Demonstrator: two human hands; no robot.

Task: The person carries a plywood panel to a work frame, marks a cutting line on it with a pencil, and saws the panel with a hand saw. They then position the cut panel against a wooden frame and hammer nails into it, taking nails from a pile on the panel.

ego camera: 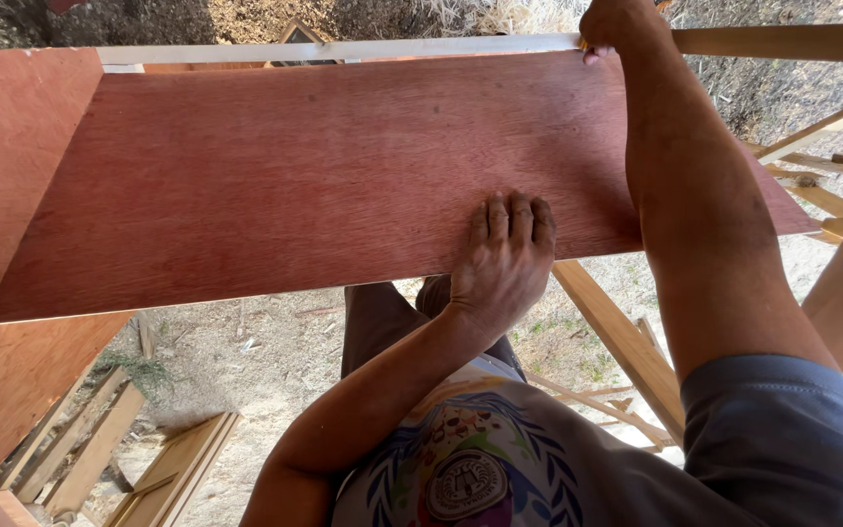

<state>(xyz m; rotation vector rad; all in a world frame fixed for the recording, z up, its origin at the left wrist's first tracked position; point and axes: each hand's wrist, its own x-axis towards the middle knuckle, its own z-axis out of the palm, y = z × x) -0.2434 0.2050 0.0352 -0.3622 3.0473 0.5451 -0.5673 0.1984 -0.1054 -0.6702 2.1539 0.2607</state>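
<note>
1. The left hand (pixel 505 256) lies palm down, fingers straight and close together, pressed flat on the near edge of a reddish plywood panel (pixel 324 176). It clamps nothing; it only bears on the surface, just right of the panel's middle.
2. The right hand (pixel 619 24) is at about 1 o'clock from the left hand, reaching over the panel's far edge. Its fingers curl around something at that edge, where a pale wooden rail (pixel 343 49) runs along the top. A sliver of yellow shows beside the knuckles, too small to tell what it is, so I cannot tell exactly what the hand grips.
3. The plywood panel spans most of the view, lying roughly level, its grain running from 9 o'clock to 3 o'clock. Its left end meets a second plywood sheet (pixel 7 244) that stands as a side wall at 9 o'clock.
4. The right forearm crosses over the panel from 5 o'clock up to 1 o'clock.
5. Below the panel, at 6 o'clock, the person's printed shirt (pixel 470 459) and dark trousers (pixel 378 322) are seen.
6. At 4 o'clock a slanted timber brace (pixel 622 342) passes beneath the panel.
7. At 7 o'clock, on sandy ground (pixel 246 361), lie wooden frames (pixel 173 473).
8. At 3 o'clock more timber slats (pixel 822 185) cross each other.
</note>
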